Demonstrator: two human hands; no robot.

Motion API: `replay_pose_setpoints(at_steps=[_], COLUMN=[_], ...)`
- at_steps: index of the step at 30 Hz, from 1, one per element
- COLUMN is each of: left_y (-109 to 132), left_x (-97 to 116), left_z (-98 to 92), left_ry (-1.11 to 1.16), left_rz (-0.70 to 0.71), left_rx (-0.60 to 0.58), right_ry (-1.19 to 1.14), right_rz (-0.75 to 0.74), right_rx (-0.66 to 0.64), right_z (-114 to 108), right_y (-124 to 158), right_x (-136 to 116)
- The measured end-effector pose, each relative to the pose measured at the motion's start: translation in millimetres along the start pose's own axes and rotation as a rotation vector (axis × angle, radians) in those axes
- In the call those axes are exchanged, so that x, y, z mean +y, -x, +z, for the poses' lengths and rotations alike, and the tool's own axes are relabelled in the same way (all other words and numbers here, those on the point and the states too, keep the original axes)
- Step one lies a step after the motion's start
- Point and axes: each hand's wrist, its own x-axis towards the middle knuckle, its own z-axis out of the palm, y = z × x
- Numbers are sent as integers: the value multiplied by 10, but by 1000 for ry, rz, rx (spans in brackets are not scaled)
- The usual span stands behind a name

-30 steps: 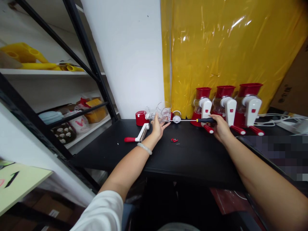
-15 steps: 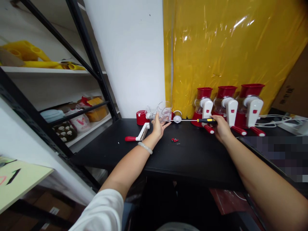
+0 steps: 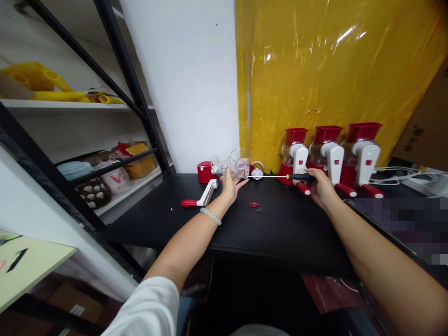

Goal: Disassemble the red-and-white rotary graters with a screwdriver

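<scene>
My left hand is closed round a clear plastic grater body, holding it just above the black table. In my right hand is a screwdriver with a black and yellow handle. Its long shaft lies level and points left, with the tip at the clear body beside my left fingers; exactly where it touches is too small to see. A white crank handle with a red grip lies left of my left hand. Small red parts and a thin pin lie in front.
Several assembled red and white rotary graters stand along the back right. A red base piece and a round drum part sit at the back of the table. A black-framed shelf rises at left; white cables lie at right.
The screwdriver handle has turned in my right hand, its yellow stripe now mostly out of sight. My left hand and the clear body stay in place; the view has shifted slightly.
</scene>
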Motion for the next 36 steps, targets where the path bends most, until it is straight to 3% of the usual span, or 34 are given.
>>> replay_pose_setpoints(at_steps=[3, 9, 17, 24, 32, 36], left_y=[3, 17, 37, 20, 30, 35], left_x=[-4, 22, 11, 9, 7, 3], left_z=[3, 17, 29, 20, 27, 22], left_ry=[-8, 25, 13, 32, 26, -5], left_rz=[-7, -6, -3, -9, -27, -9], left_rx=[-6, 5, -10, -2, 5, -18], right_ry=[-1, 251, -15, 240, 24, 195], right_rz=[-25, -59, -37, -11, -37, -34], right_rx=[-25, 68, 11, 105, 29, 87], right_z=[-25, -46, -20, -36, -16, -86], right_y=[-14, -13, -35, -7, -52, -62], right_x=[5, 22, 33, 24, 56, 76])
